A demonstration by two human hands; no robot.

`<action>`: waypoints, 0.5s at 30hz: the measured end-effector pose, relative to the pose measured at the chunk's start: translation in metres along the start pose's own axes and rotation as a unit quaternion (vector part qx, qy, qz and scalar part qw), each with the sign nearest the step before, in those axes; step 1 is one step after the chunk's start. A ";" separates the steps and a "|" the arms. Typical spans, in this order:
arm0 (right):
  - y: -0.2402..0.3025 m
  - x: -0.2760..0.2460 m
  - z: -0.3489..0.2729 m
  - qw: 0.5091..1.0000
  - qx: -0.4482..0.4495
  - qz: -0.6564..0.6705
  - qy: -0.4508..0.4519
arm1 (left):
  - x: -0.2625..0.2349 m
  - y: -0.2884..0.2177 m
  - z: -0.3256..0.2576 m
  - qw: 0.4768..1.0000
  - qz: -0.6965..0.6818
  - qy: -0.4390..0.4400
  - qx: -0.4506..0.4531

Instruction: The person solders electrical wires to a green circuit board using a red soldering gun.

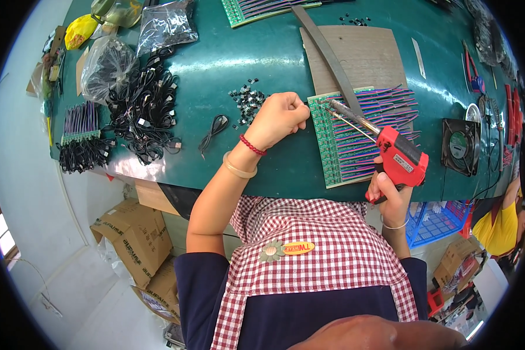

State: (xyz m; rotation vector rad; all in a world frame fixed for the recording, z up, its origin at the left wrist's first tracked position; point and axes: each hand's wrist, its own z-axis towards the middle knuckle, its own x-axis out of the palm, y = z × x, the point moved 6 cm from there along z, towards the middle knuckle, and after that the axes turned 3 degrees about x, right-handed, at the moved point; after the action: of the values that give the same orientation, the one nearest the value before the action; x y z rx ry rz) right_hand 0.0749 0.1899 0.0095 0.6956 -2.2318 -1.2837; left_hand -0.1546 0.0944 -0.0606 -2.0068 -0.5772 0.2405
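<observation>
My right hand [392, 197] grips a red soldering gun [400, 158] by its handle. The gun's metal tip slants up and left over the top edge of a green circuit board panel [326, 146]. Rows of purple, blue and red wires [364, 166] run rightward from that panel. Just left of the panel's upper corner is my left hand [283, 118], its fingers curled together; anything between them is hidden. Beside it lies a scatter of small black parts [248, 102]. A dark metal bar [329, 55] reaches down onto the wires near the gun's tip.
Under the bar lies a brown board [370, 58]. Heaped black cables [143, 111], one loose cable [214, 133] and plastic bags [168, 26] occupy the left of the green table [233, 52]. A fan [461, 147] and pliers [472, 76] are at the right. Another person's yellow sleeve [499, 227] shows beyond.
</observation>
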 end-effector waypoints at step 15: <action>-0.003 0.002 0.002 0.998 0.007 -0.054 -0.002 | 0.000 0.000 0.000 1.000 0.010 0.003 -0.007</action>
State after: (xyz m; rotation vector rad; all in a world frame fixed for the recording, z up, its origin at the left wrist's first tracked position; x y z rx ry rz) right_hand 0.0729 0.1892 0.0065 0.8310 -2.2356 -1.3223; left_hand -0.1546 0.0942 -0.0604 -2.0260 -0.5564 0.2423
